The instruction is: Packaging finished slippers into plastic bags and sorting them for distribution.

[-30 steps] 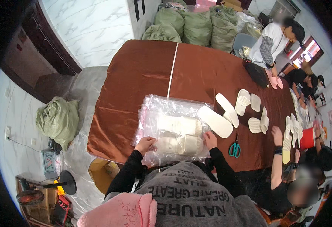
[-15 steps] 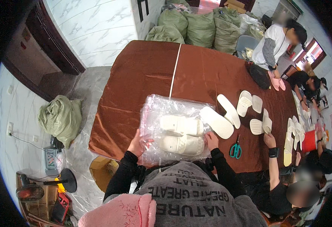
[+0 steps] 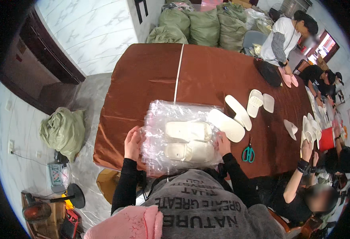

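A pair of cream slippers (image 3: 189,152) lies side by side in a clear plastic bag (image 3: 153,137), on what looks like a stack of such bags on the table before me. My left hand (image 3: 132,144) is at the left edge of the bag, its fingers bent and closed on the plastic. At the opposite edge, beside the slippers' ends, my right hand (image 3: 223,144) has its fingers closed on the film. Just beyond it rest two loose cream slippers (image 3: 227,125), one overlapping the other.
Teal-handled scissors (image 3: 248,153) lie right of my right hand. More cream slippers (image 3: 255,103) are spread toward the right, where a co-worker's hand (image 3: 307,149) reaches among others. A brown cloth (image 3: 143,75) covers the table. Full green sacks (image 3: 204,28) stand behind it.
My left hand has moved left, from over the bag to its edge. The slippers in the bag have shifted slightly left. The co-worker's hand has moved right, away from the nearer loose slippers.
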### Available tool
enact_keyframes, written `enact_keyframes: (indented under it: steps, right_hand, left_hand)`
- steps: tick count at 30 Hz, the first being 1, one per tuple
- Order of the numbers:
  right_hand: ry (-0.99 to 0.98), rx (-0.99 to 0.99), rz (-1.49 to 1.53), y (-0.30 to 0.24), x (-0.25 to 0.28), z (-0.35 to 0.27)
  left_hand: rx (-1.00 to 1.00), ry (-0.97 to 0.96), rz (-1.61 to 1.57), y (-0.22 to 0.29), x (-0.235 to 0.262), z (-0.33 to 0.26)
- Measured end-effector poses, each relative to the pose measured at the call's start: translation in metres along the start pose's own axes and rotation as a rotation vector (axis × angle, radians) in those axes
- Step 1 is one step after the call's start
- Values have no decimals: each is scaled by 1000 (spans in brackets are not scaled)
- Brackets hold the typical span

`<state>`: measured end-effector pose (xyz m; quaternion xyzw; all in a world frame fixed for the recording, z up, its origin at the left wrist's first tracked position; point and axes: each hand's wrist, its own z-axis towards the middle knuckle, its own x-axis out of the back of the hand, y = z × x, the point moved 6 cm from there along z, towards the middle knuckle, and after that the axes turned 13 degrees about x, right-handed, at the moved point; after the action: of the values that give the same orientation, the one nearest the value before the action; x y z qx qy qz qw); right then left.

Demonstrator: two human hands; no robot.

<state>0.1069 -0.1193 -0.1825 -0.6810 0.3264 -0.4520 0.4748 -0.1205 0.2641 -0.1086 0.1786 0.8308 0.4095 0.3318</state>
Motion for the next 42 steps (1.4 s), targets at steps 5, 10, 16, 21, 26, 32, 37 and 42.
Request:
enact_keyframes:
  steps: [5, 10, 16, 21, 26, 32, 37, 42]
  right_hand:
    - [-281, 347, -5, -27, 9, -2]
    - [-456, 484, -332, -37, 5, -16]
    - [-155, 827, -381, -112, 12, -8]
    - [-64, 576, 350, -153, 33, 4]
    - [21, 293, 332, -114, 22, 22]
    - [26, 253, -228, -11, -10, 31]
    - [264, 137, 61, 42, -1, 30]
    - [131, 241, 48, -10, -20, 6]
  left_hand:
    - [-13, 55, 440, -19, 6, -20]
    - [-68, -237, 549, -44, -4, -48]
    - [-18, -198, 344, 44, -65, -67]
    - [-118, -318, -42, 125, -81, -94]
    - [-79, -380, -141, 109, -101, -54]
    - [19, -53, 213, -23, -14, 24]
    - [130, -136, 637, -77, -20, 19]
    - [-80, 374, 424, -51, 45, 6]
